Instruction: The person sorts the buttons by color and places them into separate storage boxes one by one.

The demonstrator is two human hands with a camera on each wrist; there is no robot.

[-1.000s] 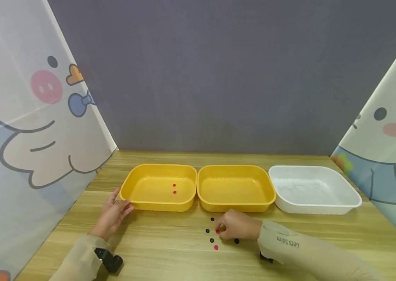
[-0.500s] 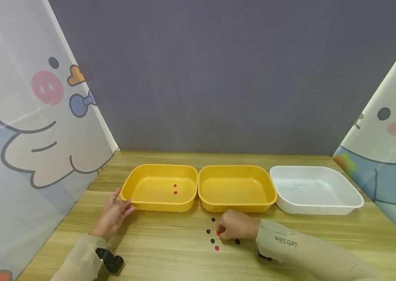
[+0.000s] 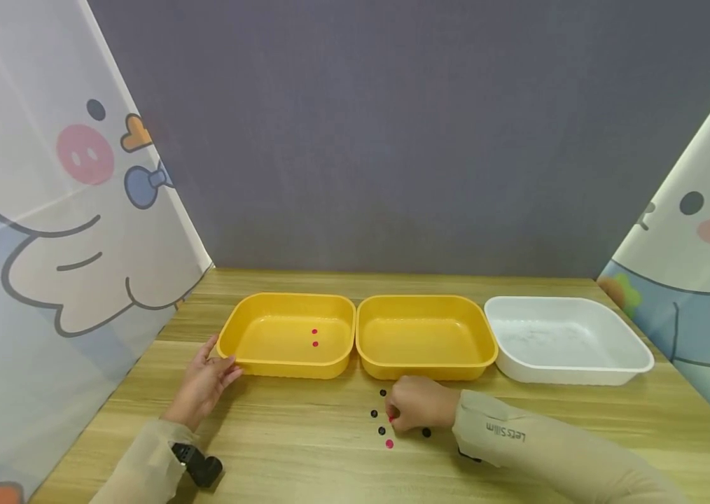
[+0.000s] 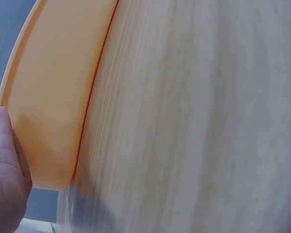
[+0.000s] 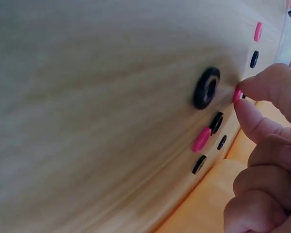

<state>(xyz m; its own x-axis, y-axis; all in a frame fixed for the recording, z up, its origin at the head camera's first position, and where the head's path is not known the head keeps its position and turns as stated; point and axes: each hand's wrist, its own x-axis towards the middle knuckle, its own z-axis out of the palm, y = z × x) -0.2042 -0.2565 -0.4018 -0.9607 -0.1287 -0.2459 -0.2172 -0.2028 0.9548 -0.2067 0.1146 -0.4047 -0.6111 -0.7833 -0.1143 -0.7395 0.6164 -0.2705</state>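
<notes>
My right hand (image 3: pixel 421 402) pinches a pink button (image 5: pixel 237 93) between thumb and forefinger, low over the table; its other fingers are curled in. Around it lie several black buttons (image 5: pixel 206 88) and further pink buttons (image 5: pixel 201 140). In the head view one pink button (image 3: pixel 389 444) lies just in front of that hand. My left hand (image 3: pixel 204 385) rests at the front left corner of the left yellow tray (image 3: pixel 286 369), its fingers fairly straight against the outer wall (image 4: pixel 58 97) and one fingertip at the rim. Two pink buttons (image 3: pixel 315 344) lie inside this tray.
A second yellow tray (image 3: pixel 427 371) stands beside the first, right behind my right hand. To its right is a white tray (image 3: pixel 572 376). The wooden table (image 3: pixel 304 448) ends at a grey panel (image 3: pixel 393 140), with cartoon-printed sheets (image 3: pixel 90 280) on both sides.
The right hand stays in nearly the same spot, its fingers now closer together over the pink button, which shows less. The left hand keeps its place on the tray.
</notes>
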